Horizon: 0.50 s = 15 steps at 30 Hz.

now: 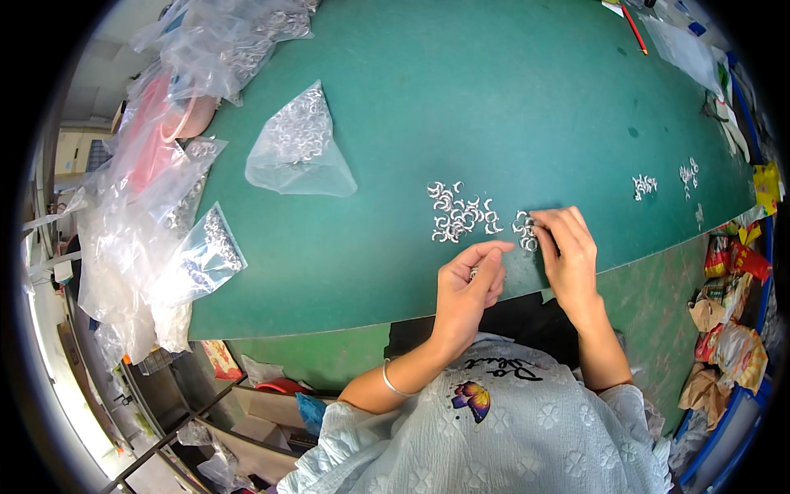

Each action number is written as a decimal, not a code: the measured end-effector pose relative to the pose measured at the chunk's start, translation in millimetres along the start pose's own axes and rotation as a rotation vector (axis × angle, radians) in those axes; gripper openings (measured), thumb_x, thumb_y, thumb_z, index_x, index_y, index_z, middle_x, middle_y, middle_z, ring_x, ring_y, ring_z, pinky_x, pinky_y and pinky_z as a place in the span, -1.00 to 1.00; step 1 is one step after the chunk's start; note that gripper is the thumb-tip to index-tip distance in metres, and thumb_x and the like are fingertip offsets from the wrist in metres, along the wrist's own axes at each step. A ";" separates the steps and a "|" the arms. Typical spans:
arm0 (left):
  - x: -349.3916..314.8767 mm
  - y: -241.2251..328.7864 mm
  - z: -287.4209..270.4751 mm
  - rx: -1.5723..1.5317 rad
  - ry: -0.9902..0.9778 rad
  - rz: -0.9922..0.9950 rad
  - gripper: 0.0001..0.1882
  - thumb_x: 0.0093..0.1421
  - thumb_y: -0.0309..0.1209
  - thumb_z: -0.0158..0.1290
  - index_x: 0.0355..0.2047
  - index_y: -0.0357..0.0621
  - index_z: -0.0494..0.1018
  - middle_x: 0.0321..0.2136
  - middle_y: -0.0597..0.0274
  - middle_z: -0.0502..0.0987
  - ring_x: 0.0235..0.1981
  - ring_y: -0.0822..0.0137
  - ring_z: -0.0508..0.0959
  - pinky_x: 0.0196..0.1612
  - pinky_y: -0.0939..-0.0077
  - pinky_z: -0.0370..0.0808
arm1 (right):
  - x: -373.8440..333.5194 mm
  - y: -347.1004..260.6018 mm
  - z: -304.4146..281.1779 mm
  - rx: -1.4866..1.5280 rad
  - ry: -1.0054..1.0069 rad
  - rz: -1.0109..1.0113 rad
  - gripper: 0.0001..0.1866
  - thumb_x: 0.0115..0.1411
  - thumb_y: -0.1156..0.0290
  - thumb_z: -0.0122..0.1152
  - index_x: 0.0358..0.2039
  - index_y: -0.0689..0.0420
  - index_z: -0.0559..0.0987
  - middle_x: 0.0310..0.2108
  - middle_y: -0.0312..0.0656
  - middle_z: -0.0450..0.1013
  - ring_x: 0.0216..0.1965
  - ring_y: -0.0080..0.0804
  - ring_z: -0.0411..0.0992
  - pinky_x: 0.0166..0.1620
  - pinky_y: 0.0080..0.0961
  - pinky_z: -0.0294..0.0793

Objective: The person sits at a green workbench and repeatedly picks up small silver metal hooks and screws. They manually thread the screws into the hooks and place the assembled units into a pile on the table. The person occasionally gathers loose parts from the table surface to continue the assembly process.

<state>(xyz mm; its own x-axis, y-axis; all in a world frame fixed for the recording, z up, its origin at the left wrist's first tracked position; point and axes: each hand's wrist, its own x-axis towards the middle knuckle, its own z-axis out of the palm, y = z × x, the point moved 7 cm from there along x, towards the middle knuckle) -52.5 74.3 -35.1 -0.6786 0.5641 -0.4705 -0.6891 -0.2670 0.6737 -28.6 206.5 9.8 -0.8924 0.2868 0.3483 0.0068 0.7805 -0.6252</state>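
Small silver crescent-shaped pieces (457, 218) lie in a loose heap on the green tabletop, just beyond my hands. My left hand (471, 284) is curled closed near the table's front edge, and a bit of silver shows between its fingers; how many pieces it holds is hidden. To the right of the heap is a smaller cluster of crescent pieces (522, 233). My right hand (568, 251) reaches over that cluster with thumb and forefinger bent together, pinching at its right side. The two hands are apart, with the small cluster between their fingertips.
A clear bag of silver pieces (300, 140) lies at left, a smaller bag (212, 251) nearer the edge. Plastic bags and a pink basket (193, 118) crowd the left side. Two small piles (644, 187) sit at right; a red pencil (634, 31) lies far right.
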 end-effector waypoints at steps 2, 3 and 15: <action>-0.9 -0.2 -0.1 0.006 -0.004 -0.007 -0.81 0.23 -0.43 -0.12 -0.24 -0.28 0.41 -0.71 0.48 0.17 -0.71 0.65 0.07 -0.68 0.74 -0.02 | 0.2 3.8 -0.8 0.049 0.007 0.027 -0.78 -0.11 0.71 0.15 -0.38 0.27 0.48 -0.45 -0.12 0.40 -0.43 -0.21 0.35 -0.36 -0.44 0.34; -1.4 -0.7 -0.1 0.007 -0.008 -0.012 -0.81 0.23 -0.43 -0.12 -0.24 -0.28 0.41 -0.71 0.49 0.16 -0.72 0.66 0.07 -0.68 0.74 -0.02 | 0.3 3.6 -2.7 0.071 0.019 0.034 -0.78 -0.11 0.72 0.14 -0.37 0.27 0.48 -0.46 -0.12 0.40 -0.44 -0.24 0.35 -0.38 -0.46 0.34; -3.7 12.2 6.9 0.418 0.017 0.231 -0.78 0.03 -0.57 0.11 -0.27 -0.27 0.42 -0.63 0.50 0.30 -0.55 0.68 0.25 -0.49 0.80 0.17 | -17.5 -6.1 -6.0 0.823 -0.016 0.305 -0.76 -0.02 0.76 0.10 -0.28 0.34 0.47 -0.47 -0.24 0.37 -0.42 -0.58 0.29 -0.29 -0.68 0.31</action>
<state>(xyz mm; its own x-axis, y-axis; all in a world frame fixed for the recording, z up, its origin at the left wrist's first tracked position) -56.6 74.4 -21.2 -0.8085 0.5132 -0.2880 -0.3604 -0.0449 0.9317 -10.3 200.1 11.7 -0.9110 0.4050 0.0778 -0.0758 0.0210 -0.9969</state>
